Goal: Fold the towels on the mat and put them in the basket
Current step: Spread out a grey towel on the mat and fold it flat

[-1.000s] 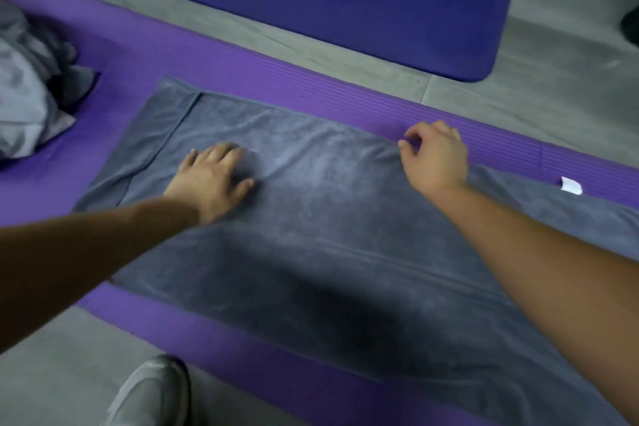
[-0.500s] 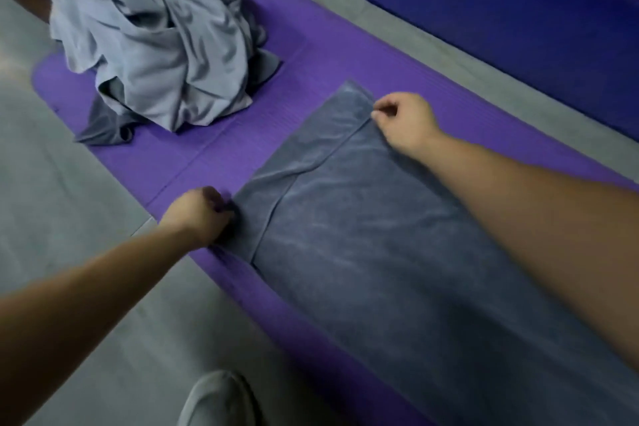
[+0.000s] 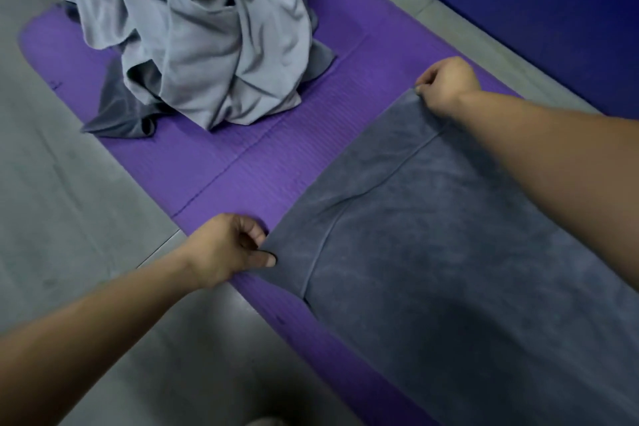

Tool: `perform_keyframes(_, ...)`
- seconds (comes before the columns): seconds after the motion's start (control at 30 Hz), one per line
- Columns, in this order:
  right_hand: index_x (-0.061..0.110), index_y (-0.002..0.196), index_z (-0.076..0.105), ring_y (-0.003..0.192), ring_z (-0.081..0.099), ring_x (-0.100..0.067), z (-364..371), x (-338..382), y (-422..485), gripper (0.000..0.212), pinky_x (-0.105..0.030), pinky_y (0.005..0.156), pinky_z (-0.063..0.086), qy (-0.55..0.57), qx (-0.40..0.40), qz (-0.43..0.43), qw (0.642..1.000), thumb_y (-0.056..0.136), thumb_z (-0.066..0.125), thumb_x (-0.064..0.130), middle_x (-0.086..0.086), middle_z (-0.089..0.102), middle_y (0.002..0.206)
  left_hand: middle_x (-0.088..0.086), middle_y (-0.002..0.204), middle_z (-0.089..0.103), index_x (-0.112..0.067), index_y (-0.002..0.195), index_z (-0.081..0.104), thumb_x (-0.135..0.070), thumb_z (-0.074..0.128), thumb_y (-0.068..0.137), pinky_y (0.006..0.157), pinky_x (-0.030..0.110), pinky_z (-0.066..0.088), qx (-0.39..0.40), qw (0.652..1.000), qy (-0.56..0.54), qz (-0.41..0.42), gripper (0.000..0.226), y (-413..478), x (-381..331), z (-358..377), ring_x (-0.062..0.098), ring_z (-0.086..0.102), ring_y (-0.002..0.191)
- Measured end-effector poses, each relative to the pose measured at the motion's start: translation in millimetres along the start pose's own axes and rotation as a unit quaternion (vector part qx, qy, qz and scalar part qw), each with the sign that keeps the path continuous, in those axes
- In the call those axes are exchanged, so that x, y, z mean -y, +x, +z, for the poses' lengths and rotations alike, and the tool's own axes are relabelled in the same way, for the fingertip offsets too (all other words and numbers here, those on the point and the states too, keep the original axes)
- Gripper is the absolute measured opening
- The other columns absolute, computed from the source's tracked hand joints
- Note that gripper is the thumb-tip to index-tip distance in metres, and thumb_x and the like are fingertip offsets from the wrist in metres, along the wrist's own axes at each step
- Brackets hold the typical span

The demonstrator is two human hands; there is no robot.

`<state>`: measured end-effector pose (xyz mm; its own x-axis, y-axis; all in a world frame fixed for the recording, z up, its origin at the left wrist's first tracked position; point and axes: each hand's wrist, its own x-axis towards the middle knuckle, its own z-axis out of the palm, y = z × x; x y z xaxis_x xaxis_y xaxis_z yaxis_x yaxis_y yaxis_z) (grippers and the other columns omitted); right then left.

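A dark grey towel lies spread flat on the purple mat, running off the frame's right and bottom edges. My left hand pinches its near left corner between thumb and fingers. My right hand pinches the far left corner, fingers curled. Both corners are lifted slightly off the mat. No basket is in view.
A crumpled heap of light grey towels sits on the mat's far left end, with a darker grey cloth under it. A dark blue mat lies at top right. Grey floor surrounds the mats. A shoe tip shows at the bottom edge.
My hands left the middle of the towel and moved to its left end. Each now pinches a corner there and has raised it slightly. The view swung left, showing the heap.
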<state>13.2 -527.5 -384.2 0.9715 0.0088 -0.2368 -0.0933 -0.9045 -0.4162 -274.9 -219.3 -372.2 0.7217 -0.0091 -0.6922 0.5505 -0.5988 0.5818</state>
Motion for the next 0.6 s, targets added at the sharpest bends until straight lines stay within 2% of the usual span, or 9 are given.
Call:
perform_keyframes(0.13, 0.016, 0.085, 0.069, 0.094, 0.066, -0.027, -4, 2, 5, 0.013, -0.033, 0.083, 0.051, -0.011, -0.011, -0.007, 1.0, 0.093, 0.061, 0.021, -0.008, 0.071, 0.097, 0.004, 0.078, 0.076, -0.013, 0.08, 0.076, -0.019, 0.09, 0.076, 0.072, 0.032, 0.056, 0.044, 0.999, -0.024, 0.01, 0.015, 1, 3, -9, 0.011, 0.065, 0.068)
perform_keyframes(0.3, 0.013, 0.087, 0.073, 0.081, 0.064, -0.017, 0, 3, 6, 0.029, -0.031, 0.081, 0.053, 0.024, 0.034, 0.002, 0.999, 0.079, 0.084, 0.038, 0.001, 0.07, 0.081, 0.008, 0.076, 0.073, -0.009, 0.087, 0.072, -0.025, 0.087, 0.079, 0.058, 0.027, 0.056, 0.031, 0.998, -0.05, -0.01, 0.023, 4, 4, -1, 0.011, 0.063, 0.063)
perform_keyframes(0.47, 0.013, 0.087, 0.076, 0.081, 0.063, -0.015, 2, 6, -2, 0.018, -0.029, 0.079, 0.051, 0.02, 0.045, -0.004, 0.999, 0.085, 0.081, 0.03, -0.001, 0.07, 0.082, 0.009, 0.08, 0.074, -0.008, 0.091, 0.072, -0.015, 0.089, 0.076, 0.057, 0.027, 0.055, 0.019, 0.995, -0.093, -0.029, 0.024, 5, 9, 1, 0.014, 0.065, 0.066)
perform_keyframes(0.6, 0.015, 0.09, 0.074, 0.083, 0.062, -0.015, -10, 7, -5, 0.014, -0.026, 0.078, 0.046, 0.051, -0.013, -0.001, 0.999, 0.09, 0.076, 0.028, 0.0, 0.068, 0.087, 0.009, 0.071, 0.07, -0.008, 0.085, 0.072, -0.007, 0.09, 0.073, 0.059, 0.031, 0.055, 0.067, 0.997, -0.033, -0.019, 0.022, 4, 11, -8, 0.018, 0.061, 0.063)
